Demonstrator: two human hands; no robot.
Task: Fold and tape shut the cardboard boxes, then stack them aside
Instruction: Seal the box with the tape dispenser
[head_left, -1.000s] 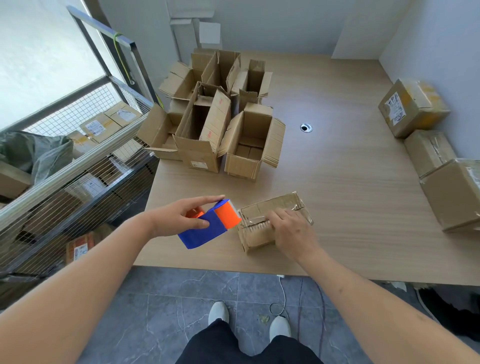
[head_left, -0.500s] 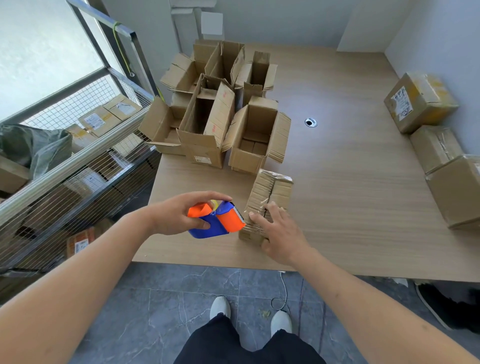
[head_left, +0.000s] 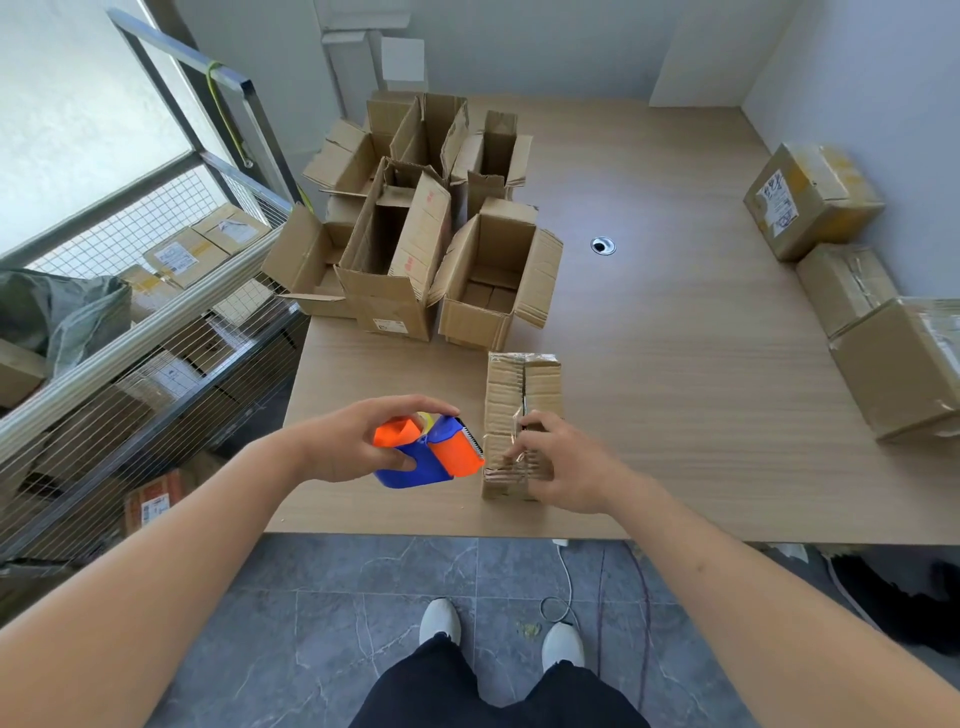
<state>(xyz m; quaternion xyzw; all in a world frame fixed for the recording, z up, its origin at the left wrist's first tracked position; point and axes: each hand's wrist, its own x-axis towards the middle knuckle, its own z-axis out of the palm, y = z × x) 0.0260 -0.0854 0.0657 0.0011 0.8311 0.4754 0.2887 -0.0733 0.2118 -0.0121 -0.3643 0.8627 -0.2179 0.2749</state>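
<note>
Head view looks down on a wooden worktop (head_left: 675, 364) that fills most of the scene, with a wire rack (head_left: 130, 332) of parcels standing off its left edge. At the far left of the worktop stands a cluster of open boxes (head_left: 415, 234) with their flaps up. Along the right edge lie 3 taped boxes (head_left: 852, 291), close together.

Near the front edge lies the small box (head_left: 522, 395), long side pointing away from the person, its 2 top flaps folded together with a seam down the middle and clear tape crinkled over its near end. The right hand (head_left: 566, 467) rests on that near end, fingers (head_left: 524, 447) bent and pressing the tape and cardboard.

Just left of the box, the left hand (head_left: 353, 441) grips a blue and orange tape dispenser (head_left: 431, 452), fingers curled over its top and thumb beneath; its toothed blade sits just beside the box's near corner.
</note>
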